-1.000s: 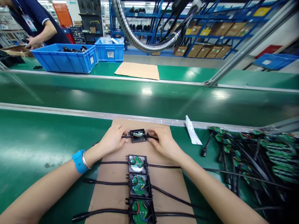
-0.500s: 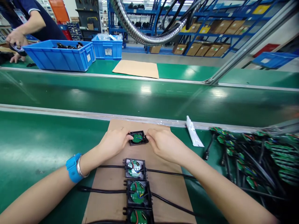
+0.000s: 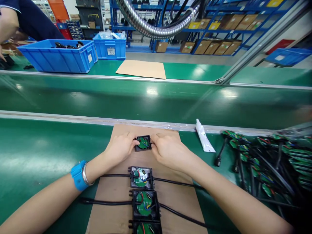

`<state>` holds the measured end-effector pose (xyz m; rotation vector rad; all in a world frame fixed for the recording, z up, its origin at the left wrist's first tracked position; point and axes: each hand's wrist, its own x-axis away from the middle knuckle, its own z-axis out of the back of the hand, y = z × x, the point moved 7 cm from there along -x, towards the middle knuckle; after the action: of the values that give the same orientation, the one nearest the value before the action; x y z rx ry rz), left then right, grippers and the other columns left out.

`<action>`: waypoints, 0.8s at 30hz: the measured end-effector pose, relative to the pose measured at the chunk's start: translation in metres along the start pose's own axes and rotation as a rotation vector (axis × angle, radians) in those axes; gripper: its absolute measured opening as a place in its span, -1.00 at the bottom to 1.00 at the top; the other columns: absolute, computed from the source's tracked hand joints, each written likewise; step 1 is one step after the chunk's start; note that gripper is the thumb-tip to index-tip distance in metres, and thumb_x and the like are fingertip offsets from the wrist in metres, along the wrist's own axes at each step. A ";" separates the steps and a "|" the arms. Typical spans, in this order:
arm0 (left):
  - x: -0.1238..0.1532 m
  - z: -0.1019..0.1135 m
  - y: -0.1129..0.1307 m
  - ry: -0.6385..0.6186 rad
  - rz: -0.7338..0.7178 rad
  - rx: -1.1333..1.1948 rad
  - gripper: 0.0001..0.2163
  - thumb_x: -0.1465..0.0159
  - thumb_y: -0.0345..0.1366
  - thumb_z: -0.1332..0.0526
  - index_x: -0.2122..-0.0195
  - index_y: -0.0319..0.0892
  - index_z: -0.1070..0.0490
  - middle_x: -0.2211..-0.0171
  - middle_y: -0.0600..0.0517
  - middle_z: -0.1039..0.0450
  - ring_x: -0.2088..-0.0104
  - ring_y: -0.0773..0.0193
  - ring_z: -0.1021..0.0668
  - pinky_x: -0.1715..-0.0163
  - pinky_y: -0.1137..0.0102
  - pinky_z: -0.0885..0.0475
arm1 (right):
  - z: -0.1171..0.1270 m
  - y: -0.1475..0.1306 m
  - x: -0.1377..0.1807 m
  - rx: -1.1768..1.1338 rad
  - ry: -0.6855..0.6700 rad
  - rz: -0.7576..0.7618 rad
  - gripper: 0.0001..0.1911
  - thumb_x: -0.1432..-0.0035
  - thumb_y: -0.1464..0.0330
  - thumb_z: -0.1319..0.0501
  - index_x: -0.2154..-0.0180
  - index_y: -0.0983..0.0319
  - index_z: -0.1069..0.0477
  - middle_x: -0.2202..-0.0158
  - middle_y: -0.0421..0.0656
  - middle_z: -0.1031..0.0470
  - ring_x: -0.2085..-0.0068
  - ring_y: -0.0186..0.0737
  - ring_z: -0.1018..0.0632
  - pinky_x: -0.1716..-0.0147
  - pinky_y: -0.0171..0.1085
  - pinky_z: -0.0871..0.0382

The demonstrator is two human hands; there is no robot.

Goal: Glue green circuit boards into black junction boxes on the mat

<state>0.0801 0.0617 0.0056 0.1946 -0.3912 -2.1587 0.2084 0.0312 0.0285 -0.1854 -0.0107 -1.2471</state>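
A small black box with a round green circuit board [image 3: 143, 143] lies on a brown cardboard sheet [image 3: 117, 201]. My left hand [image 3: 120, 148] pinches its left side with curled fingers. My right hand [image 3: 167, 148] grips its right side the same way. Nearer to me on the cardboard lie three more black boxes in a column, the top one [image 3: 141, 177], the middle one [image 3: 145, 201] and the lowest [image 3: 147, 228], each with black cables running out to both sides. A blue band sits on my left wrist.
A heap of green boards with black cables [image 3: 268, 162] lies at the right. A white tube [image 3: 204, 139] rests by the metal rail. Beyond the green belt are a second cardboard sheet [image 3: 141, 69], two blue bins [image 3: 58, 57] and another person's arm at the far left.
My hands have closed in on the box from both sides; the cable stubs seen beside it a second ago are now covered. The view has shifted slightly up.
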 end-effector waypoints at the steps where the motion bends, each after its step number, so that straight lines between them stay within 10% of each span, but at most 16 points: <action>1: 0.000 0.000 0.000 -0.002 0.004 0.009 -0.83 -0.39 -0.29 -0.07 0.16 -0.24 -0.39 0.25 -0.09 -0.55 0.26 0.08 -0.61 0.26 0.25 -0.48 | 0.000 -0.001 -0.001 -0.010 -0.003 0.016 -0.75 -0.14 0.48 -0.01 0.22 0.33 -0.43 0.32 0.01 -0.53 0.36 -0.14 -0.51 0.42 -0.25 -0.14; 15: 0.020 0.002 -0.020 -0.097 -0.026 0.273 -0.82 -0.24 -0.44 -0.22 0.13 -0.15 -0.44 0.31 0.14 -0.59 0.31 0.37 -0.61 0.27 0.52 -0.48 | -0.015 -0.029 0.012 -0.072 -0.139 0.149 -0.72 -0.14 0.44 -0.02 0.35 0.27 -0.52 0.44 -0.02 -0.51 0.44 -0.16 -0.49 0.51 -0.25 -0.12; 24: 0.036 -0.001 -0.004 -0.020 -0.117 -0.063 -0.85 -0.30 -0.43 -0.12 0.26 -0.21 -0.50 0.30 -0.07 -0.56 0.25 0.14 -0.57 0.22 0.29 -0.48 | -0.016 -0.038 0.021 -0.043 -0.138 0.137 -0.71 -0.16 0.43 -0.01 0.29 0.29 -0.51 0.38 -0.01 -0.54 0.45 -0.15 -0.50 0.53 -0.22 0.00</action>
<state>0.0565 0.0344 0.0036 0.1643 -0.3298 -2.2867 0.1774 -0.0028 0.0202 -0.3042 -0.0890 -1.0969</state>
